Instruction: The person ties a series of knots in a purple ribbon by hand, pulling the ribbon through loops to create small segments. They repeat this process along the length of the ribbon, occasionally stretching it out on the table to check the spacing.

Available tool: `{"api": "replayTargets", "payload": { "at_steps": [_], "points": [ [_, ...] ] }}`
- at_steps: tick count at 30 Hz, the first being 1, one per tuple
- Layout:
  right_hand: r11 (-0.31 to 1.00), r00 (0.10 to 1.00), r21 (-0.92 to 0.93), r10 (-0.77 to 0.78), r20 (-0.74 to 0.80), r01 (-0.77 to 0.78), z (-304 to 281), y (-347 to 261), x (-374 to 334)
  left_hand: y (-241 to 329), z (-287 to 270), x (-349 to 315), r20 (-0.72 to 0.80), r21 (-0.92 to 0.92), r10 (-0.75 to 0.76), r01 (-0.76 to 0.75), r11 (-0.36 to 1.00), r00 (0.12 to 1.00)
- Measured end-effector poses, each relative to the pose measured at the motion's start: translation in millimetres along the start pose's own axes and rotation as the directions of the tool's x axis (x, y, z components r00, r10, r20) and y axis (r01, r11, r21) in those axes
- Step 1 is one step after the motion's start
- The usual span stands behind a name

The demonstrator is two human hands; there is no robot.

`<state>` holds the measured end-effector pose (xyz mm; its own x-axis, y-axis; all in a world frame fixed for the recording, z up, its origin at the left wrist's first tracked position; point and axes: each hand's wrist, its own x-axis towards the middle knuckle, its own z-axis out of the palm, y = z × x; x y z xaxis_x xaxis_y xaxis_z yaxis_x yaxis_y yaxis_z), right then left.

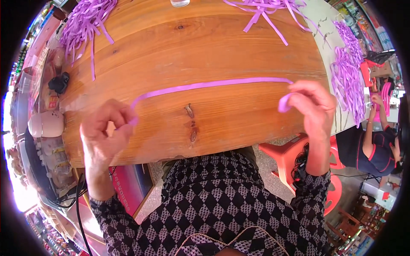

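Observation:
A narrow purple ribbon (209,84) stretches between my two hands above the wooden table. At its left end, my left hand (109,130) pinches it between thumb and fingers. My right hand (314,104) grips the other end, and a short loop of ribbon hangs by the fingertips. The span bows slightly upward in the picture and looks fairly taut. Whether it touches the tabletop (239,123) I cannot tell.
Purple ribbon piles lie at the far left (89,21) and far right (269,8), with more ribbons (348,81) on a pale surface at right. A glass (180,2) stands at the far edge. Beside the table are a red stool (286,158) and another person (376,145).

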<state>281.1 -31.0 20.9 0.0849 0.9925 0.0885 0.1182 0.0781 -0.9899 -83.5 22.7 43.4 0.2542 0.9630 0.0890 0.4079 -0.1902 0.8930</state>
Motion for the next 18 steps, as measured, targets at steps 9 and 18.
{"api": "replayTargets", "payload": {
  "at_steps": [9,18],
  "points": [
    [0.94,0.927,0.173,0.236,0.29,-0.294,68.3,-22.2,6.3,7.7,44.9,9.3,0.316,-0.661,-0.254,0.405,0.632,0.914],
    [0.999,0.963,-0.02,-0.023,0.267,0.03,92.3,-2.9,2.9,11.0,58.9,15.7,0.371,-0.723,-0.26,0.453,0.522,0.892]
  ]
}}
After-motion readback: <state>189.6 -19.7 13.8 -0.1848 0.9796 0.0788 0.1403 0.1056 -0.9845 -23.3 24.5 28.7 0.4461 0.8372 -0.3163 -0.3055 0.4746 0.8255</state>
